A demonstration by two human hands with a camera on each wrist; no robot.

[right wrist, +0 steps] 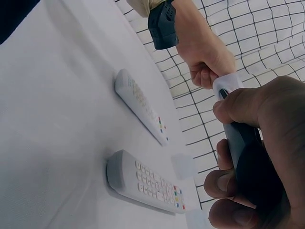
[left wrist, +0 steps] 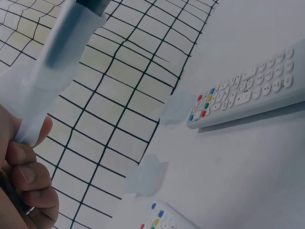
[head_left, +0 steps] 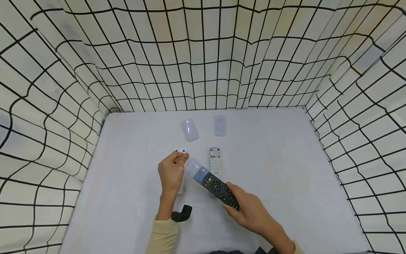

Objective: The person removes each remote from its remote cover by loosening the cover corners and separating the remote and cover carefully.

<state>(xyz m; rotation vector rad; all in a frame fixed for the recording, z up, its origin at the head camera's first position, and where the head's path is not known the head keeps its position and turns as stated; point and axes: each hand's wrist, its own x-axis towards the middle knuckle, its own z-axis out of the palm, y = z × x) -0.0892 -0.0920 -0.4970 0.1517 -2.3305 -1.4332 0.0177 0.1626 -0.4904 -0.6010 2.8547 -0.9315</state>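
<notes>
A black remote control (head_left: 220, 190) lies slanted in the grip of my right hand (head_left: 250, 211), thumb along one side and fingers round the other. Its top end is inside a clear plastic remote cover (head_left: 193, 167), while the buttons toward the lower end stay bare. In the head view my left hand (head_left: 169, 173) pinches the far end of that cover between thumb and curled fingers. The left wrist view shows the stretched cover (left wrist: 52, 71) rising from the fingertips, with the remote's dark tip within it. Both are held above the table.
A white remote (head_left: 215, 160) lies near the middle of the white table (head_left: 285, 169); another white remote (head_left: 181, 188) is partly hidden beneath the left hand. Farther back lie two clear plastic covers, a tilted one (head_left: 189, 129) and a straight one (head_left: 220, 125). Black-grid netting (head_left: 203, 53) surrounds the table.
</notes>
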